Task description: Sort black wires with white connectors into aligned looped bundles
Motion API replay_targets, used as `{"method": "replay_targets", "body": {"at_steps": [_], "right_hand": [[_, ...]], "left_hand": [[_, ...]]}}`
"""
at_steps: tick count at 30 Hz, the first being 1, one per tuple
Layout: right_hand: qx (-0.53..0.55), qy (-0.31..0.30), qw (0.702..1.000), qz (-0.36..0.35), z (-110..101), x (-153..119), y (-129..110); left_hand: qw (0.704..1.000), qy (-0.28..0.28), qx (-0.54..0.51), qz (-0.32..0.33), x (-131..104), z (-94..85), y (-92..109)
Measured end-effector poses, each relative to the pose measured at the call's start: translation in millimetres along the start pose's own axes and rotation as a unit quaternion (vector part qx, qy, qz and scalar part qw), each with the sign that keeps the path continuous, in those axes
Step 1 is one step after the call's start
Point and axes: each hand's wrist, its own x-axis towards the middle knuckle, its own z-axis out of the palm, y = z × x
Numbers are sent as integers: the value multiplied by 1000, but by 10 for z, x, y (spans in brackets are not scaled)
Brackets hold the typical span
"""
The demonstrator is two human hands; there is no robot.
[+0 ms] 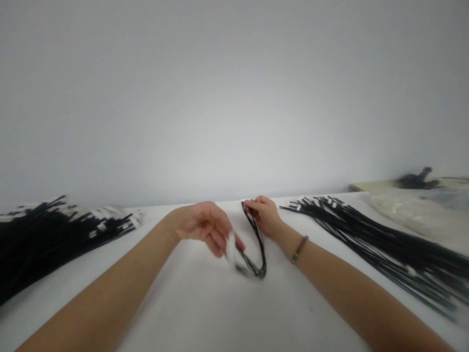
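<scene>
drooping from pinching r hand (pixel 266 216), blk cables (pixel 262 254); l hand (pixel 205 224) near, grip unclear

Motion blurs the white piece (pixel 230 248) at the left hand (pixel 210 227). The left pile (pixel 44 244) and right cables (pixel 384 239) run past the picture's edges.

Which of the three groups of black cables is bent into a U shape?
The middle bundle, pinched near its top by the right hand; the left pile and the right pile lie stretched out instead.
</scene>
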Motion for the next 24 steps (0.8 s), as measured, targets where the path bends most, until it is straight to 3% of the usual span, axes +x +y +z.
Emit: {"method": "replay_targets", "body": {"at_steps": [1,3,5,8,10,16,24], "right_hand": [[5,-11,1000,6,-3,-1,-11],[12,-29,999,26,7,-17,-39],[14,-40,998,46,31,-44,-61],[14,-51,997,52,65,-68,-58],[14,-52,997,49,72,-61,-34],[37,-35,997,63,35,1,8],[39,-60,992,102,2,5,-22]], "left_hand": [[997,-44,17,-55,-67,44,49],[997,-52,29,-48,-94,84,80],[998,36,32,42,17,55,16],[969,196,39,143,319,-66,-186],[953,232,17,193,504,-142,-316],[926,259,-31,273,687,-224,-461],[922,257,-45,285,679,-235,-468]]}}
